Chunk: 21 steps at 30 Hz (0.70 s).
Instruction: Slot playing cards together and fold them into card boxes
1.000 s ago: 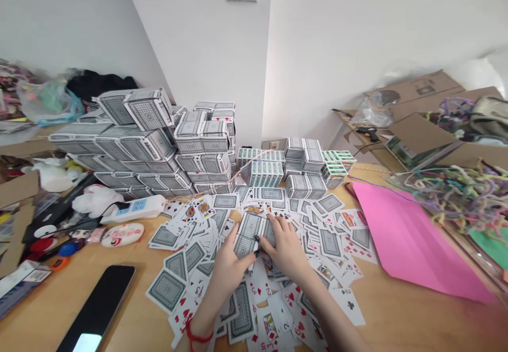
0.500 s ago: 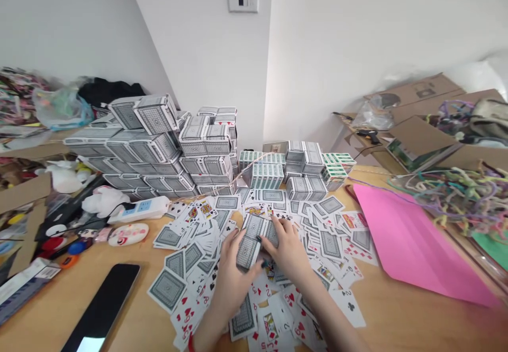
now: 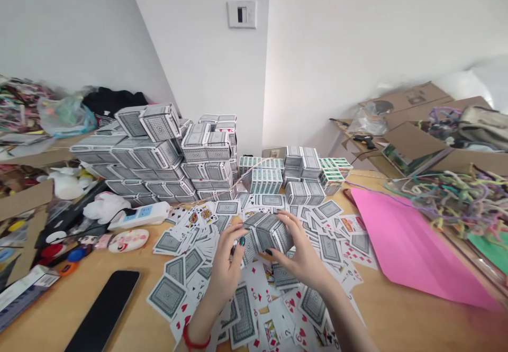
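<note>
Both of my hands hold a small box-like block made of playing cards (image 3: 270,231), lifted a little above the wooden table (image 3: 397,315). My left hand (image 3: 227,267) grips its left side with fingers curled. On the block's right side my right hand (image 3: 302,256) wraps around it. Loose playing cards (image 3: 186,259), some face up and some face down, lie scattered under and around my hands.
A big stack of card blocks (image 3: 159,156) rises at the back left, smaller stacks (image 3: 305,174) at the back centre. A pink paper sheet (image 3: 400,241) lies right, a black phone (image 3: 101,309) front left. Toys, a white device (image 3: 137,215) and cardboard boxes crowd the edges.
My hands gathered cards lying flat on the table and have raised them as a folded block, tilted up toward me. The view has shifted slightly downward.
</note>
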{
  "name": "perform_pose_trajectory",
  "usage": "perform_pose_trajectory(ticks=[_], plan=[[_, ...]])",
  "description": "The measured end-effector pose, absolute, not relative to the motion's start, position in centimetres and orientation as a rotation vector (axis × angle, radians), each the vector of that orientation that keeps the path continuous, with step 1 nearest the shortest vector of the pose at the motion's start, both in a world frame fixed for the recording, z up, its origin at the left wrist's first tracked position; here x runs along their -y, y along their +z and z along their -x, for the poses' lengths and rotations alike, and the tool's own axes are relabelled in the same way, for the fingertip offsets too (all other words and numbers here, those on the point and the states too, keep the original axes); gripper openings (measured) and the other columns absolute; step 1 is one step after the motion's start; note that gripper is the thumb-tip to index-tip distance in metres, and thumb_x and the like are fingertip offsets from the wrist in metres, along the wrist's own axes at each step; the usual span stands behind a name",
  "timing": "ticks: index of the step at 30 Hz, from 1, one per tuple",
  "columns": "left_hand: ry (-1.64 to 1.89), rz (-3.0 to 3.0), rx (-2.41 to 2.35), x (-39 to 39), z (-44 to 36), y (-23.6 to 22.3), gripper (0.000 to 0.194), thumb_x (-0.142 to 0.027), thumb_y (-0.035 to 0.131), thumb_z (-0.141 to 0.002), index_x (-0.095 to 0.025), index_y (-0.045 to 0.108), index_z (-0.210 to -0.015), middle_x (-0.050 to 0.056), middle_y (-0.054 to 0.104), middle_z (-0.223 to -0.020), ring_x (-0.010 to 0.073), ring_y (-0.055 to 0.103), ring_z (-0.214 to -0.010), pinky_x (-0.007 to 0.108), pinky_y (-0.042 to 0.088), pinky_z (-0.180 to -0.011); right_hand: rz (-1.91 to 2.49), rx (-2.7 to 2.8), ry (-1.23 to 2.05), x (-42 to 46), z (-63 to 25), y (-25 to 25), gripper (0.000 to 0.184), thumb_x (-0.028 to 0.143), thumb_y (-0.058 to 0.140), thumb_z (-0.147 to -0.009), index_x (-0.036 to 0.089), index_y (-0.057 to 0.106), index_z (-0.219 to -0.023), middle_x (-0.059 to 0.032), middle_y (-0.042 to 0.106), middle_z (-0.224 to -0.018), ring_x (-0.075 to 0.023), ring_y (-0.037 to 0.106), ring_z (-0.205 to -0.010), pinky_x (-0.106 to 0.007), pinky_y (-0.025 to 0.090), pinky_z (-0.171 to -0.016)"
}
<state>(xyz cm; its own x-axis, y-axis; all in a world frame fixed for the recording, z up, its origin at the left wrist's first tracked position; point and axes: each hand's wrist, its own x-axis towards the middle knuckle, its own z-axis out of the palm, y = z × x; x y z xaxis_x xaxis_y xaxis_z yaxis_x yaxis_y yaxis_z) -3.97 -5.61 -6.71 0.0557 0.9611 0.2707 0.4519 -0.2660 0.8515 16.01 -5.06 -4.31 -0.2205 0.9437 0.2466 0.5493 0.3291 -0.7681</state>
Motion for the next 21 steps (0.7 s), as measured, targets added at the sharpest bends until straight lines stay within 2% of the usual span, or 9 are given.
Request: perform_pose_trajectory(ticks=[6, 9, 11, 13, 16, 18, 21], plan=[[1.073, -1.900, -1.473, 5.0, 3.4, -5.8, 0.025, -0.023, 0.033, -0.088, -0.023, 0.055, -0.099, 0.008, 0.054, -0.108, 0.0215, 0.048, -0.108, 0.039, 0.038, -0.094, 1.481, 1.807, 0.677, 5.4, -15.1, -5.5, 0.039, 0.026, 0.047, -0.079, 0.023, 0.037, -0.117, -0.0095, 0.040, -0.126, -0.0220, 0.045, -0.115, -0.037, 0.039, -0.095], [1.015, -1.999, -1.409, 5.2, 3.6, -5.4, 0.027, -0.026, 0.038, -0.086, -0.024, 0.053, -0.108, 0.010, 0.049, -0.118, 0.0240, 0.041, -0.117, 0.041, 0.034, -0.098, 1.514, 1.740, 0.652, 5.1, -15.1, -6.0, 0.030, 0.028, 0.043, -0.082, 0.023, 0.042, -0.112, -0.0091, 0.042, -0.123, -0.0216, 0.047, -0.112, -0.037, 0.039, -0.095], [1.030, -2.063, -1.322, 5.4, 4.0, -5.3, 0.036, -0.030, 0.045, -0.083, -0.024, 0.047, -0.118, 0.011, 0.044, -0.126, 0.0270, 0.035, -0.122, 0.044, 0.031, -0.100, 1.499, 1.701, 0.658, 5.0, -15.3, -6.0, 0.027, 0.029, 0.040, -0.085, 0.023, 0.044, -0.111, -0.0089, 0.043, -0.122, -0.0211, 0.048, -0.111, -0.037, 0.039, -0.095], [1.112, -2.113, -1.211, 5.4, 4.3, -5.4, 0.045, -0.034, 0.050, -0.079, -0.024, 0.044, -0.122, 0.011, 0.044, -0.128, 0.0288, 0.035, -0.122, 0.046, 0.029, -0.101, 1.497, 1.658, 0.699, 5.0, -15.5, -5.7, 0.027, 0.032, 0.036, -0.087, 0.023, 0.047, -0.111, -0.0083, 0.049, -0.116, -0.0205, 0.050, -0.108, -0.037, 0.042, -0.092], [1.223, -2.039, -1.158, 4.9, 4.7, -5.2, 0.038, -0.036, 0.052, -0.078, -0.024, 0.053, -0.114, 0.010, 0.051, -0.120, 0.0269, 0.043, -0.116, 0.044, 0.032, -0.100, 1.498, 1.628, 0.835, 5.3, -15.8, -5.0, 0.034, 0.037, 0.033, -0.088, 0.025, 0.050, -0.115, -0.0068, 0.057, -0.108, -0.0205, 0.056, -0.096, -0.036, 0.049, -0.081], [1.184, -1.826, -1.264, 4.3, 4.7, -4.8, 0.031, -0.038, 0.048, -0.082, -0.024, 0.059, -0.107, 0.009, 0.055, -0.117, 0.0246, 0.047, -0.114, 0.039, 0.033, -0.100, 1.471, 1.629, 0.921, 5.4, -16.1, -4.6, 0.039, 0.041, 0.033, -0.088, 0.026, 0.050, -0.121, -0.0065, 0.059, -0.109, -0.0204, 0.060, -0.088, -0.035, 0.052, -0.072], [1.038, -1.446, -1.326, 3.2, 4.8, -4.7, 0.040, -0.046, 0.038, -0.085, -0.023, 0.062, -0.107, 0.007, 0.059, -0.117, 0.0234, 0.045, -0.119, 0.039, 0.032, -0.102, 1.484, 1.587, 0.913, 4.9, -16.4, -5.0, 0.042, 0.044, 0.035, -0.087, 0.027, 0.051, -0.122, -0.0052, 0.062, -0.109, -0.0204, 0.063, -0.082, -0.035, 0.052, -0.071]])
